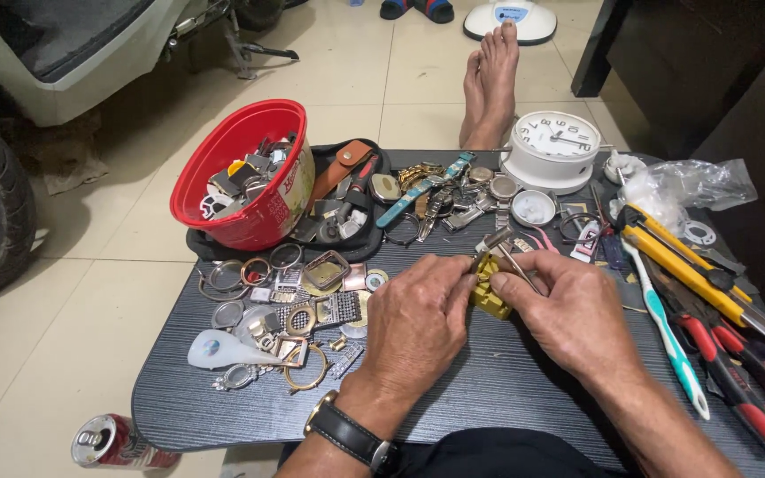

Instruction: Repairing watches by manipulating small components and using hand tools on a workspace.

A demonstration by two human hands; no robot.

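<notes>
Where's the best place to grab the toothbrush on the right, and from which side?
Take the toothbrush by the middle of its white and teal handle, coming from above and from its left side. It lies flat, running from far-left to near-right, and red-handled pliers crowd its right side. The left side faces bare table, though the right hand is close.

Red bowl, white clock, toothbrush

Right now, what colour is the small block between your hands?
Yellow. The block sits between the left hand and right hand, clearest in the head view.
</notes>
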